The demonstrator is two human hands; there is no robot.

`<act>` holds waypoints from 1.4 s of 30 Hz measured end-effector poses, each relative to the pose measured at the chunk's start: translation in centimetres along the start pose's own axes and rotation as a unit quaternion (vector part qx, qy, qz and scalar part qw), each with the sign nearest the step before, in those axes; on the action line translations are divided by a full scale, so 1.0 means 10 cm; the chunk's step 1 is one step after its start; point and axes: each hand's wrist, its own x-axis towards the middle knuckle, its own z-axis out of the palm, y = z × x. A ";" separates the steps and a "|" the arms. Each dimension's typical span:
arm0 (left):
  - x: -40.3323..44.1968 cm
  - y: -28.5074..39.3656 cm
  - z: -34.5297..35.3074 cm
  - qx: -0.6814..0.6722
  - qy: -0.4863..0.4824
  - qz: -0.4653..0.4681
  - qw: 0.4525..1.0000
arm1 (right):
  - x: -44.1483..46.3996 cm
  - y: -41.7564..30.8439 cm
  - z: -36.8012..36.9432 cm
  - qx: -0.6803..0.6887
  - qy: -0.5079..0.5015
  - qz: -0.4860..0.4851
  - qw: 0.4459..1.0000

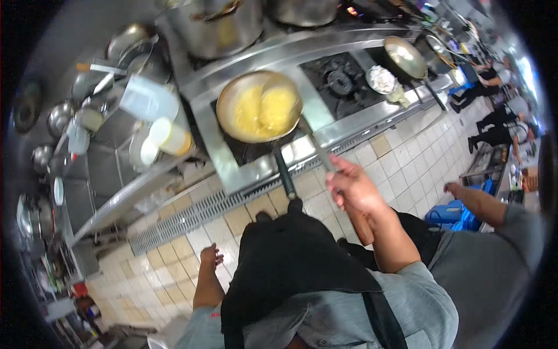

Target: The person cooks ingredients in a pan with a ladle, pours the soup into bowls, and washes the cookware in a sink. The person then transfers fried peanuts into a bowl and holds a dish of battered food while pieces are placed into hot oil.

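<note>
Right hand (353,187): curled around brown-handled long metal utensil (322,155), likely for reach clear of heat; far end in wide round metal pan (228,110) of yellow food (249,107), on steel stove (314,102), black handle (283,173) outward, presumably for grabbing. Left hand (211,256): half-open, seemingly empty.

**Soft yellow food (247,111) in a wide pan (231,93)**

The round pan has a browned inner wall and a long dark handle jutting from its near side. The food lies in a loose mass on its floor. A long metal utensil (323,156) slants in over the pan's right rim, its brown grip well outside.
</note>
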 end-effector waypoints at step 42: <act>-2.58 3.37 2.02 0.151 0.252 0.599 0.745 | 0.49 -0.20 -0.99 -0.531 -0.069 -0.317 0.783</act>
